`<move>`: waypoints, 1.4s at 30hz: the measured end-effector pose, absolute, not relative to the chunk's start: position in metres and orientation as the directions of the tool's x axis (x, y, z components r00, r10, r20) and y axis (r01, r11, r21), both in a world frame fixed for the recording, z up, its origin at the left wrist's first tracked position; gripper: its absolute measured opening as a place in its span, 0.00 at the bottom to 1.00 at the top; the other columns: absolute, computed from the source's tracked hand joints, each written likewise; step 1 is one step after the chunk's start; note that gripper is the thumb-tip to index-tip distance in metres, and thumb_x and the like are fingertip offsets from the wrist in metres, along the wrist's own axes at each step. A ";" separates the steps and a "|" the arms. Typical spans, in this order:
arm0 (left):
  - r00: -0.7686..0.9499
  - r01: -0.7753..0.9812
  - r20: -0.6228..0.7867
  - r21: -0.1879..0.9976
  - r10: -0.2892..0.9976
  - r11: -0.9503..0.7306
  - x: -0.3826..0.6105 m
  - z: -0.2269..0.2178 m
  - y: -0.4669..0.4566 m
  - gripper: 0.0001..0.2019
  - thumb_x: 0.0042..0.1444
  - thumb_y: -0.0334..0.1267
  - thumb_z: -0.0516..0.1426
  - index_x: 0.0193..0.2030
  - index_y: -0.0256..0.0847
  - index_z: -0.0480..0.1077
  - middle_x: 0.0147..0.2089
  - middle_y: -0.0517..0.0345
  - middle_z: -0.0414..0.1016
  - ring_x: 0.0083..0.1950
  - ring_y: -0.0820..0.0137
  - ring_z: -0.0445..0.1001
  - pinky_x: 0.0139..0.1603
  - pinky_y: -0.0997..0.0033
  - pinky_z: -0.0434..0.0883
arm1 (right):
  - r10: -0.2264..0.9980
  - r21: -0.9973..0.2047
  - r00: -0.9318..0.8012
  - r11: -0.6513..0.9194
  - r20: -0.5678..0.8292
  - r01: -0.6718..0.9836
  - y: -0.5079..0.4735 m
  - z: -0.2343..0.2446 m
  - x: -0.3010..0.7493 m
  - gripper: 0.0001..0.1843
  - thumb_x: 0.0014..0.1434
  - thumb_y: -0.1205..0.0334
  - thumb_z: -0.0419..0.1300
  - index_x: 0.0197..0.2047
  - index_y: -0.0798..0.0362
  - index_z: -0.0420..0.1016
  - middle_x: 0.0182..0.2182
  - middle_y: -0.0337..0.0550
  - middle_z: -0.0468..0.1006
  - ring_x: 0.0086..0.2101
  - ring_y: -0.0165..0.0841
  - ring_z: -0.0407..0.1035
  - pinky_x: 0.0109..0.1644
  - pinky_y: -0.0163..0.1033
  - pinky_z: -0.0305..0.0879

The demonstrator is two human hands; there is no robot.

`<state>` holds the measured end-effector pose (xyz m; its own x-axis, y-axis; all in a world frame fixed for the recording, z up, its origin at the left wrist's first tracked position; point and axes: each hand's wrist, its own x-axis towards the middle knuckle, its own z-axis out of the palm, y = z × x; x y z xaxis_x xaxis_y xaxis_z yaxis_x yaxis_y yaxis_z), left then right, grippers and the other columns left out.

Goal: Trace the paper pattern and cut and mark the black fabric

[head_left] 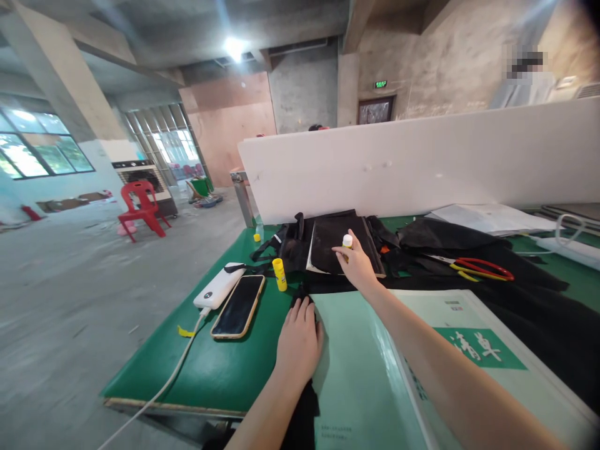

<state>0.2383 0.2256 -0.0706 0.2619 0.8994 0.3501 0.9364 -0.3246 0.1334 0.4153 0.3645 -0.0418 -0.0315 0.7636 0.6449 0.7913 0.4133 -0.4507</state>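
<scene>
My right hand [357, 265] reaches forward over a black-covered book [328, 240], its fingers closed around a glue stick [347, 241] whose white end points up. Most of the stick's yellow body is hidden by the fingers. Flat on black cloth [305, 292], at the left edge of a pale green paper cover [351, 350], rests my left hand [300, 337], fingers stretched out. A yellow tube [279, 275] stands beyond it on the green table [210, 375].
Left of my left hand lie a phone [238, 306] and a white power bank [218, 286] with a cable. Red-and-yellow-handled scissors [485, 269] lie on black cloth to the right. A white partition [398, 162] borders the table's far side.
</scene>
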 end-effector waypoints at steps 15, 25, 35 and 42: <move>0.274 0.927 0.267 0.183 0.924 -0.327 0.234 -0.068 0.224 0.22 0.59 0.34 0.43 0.61 0.40 0.58 0.66 0.61 0.57 0.68 0.56 0.48 0.65 0.51 0.54 | 0.709 -0.577 0.381 0.045 0.593 0.815 0.372 -0.025 0.481 0.43 0.55 0.58 0.54 0.68 0.52 0.34 0.45 0.53 0.73 0.36 0.41 0.71 0.37 0.43 0.64; 0.253 0.934 0.296 0.174 0.921 -0.313 0.233 -0.068 0.226 0.22 0.60 0.39 0.45 0.61 0.40 0.59 0.65 0.58 0.57 0.67 0.47 0.47 0.61 0.43 0.57 | 0.625 -0.513 0.249 0.285 0.740 0.810 0.359 -0.003 0.448 0.23 0.60 0.61 0.46 0.58 0.56 0.52 0.49 0.55 0.67 0.43 0.39 0.67 0.42 0.39 0.63; 0.207 0.947 0.309 0.173 0.928 -0.269 0.236 -0.071 0.229 0.27 0.61 0.51 0.41 0.63 0.40 0.57 0.66 0.58 0.56 0.67 0.45 0.47 0.61 0.40 0.55 | 0.843 -0.344 0.392 -0.268 0.368 0.900 0.368 -0.025 0.503 0.15 0.54 0.61 0.54 0.40 0.64 0.71 0.40 0.62 0.68 0.40 0.45 0.68 0.39 0.45 0.63; 0.208 0.951 0.308 0.158 0.928 -0.266 0.237 -0.071 0.228 0.29 0.61 0.52 0.40 0.63 0.38 0.57 0.66 0.57 0.54 0.67 0.43 0.46 0.61 0.41 0.56 | 0.802 -0.350 0.342 -0.178 0.490 0.920 0.353 0.006 0.483 0.19 0.59 0.58 0.49 0.48 0.60 0.69 0.45 0.60 0.69 0.49 0.45 0.63 0.48 0.45 0.58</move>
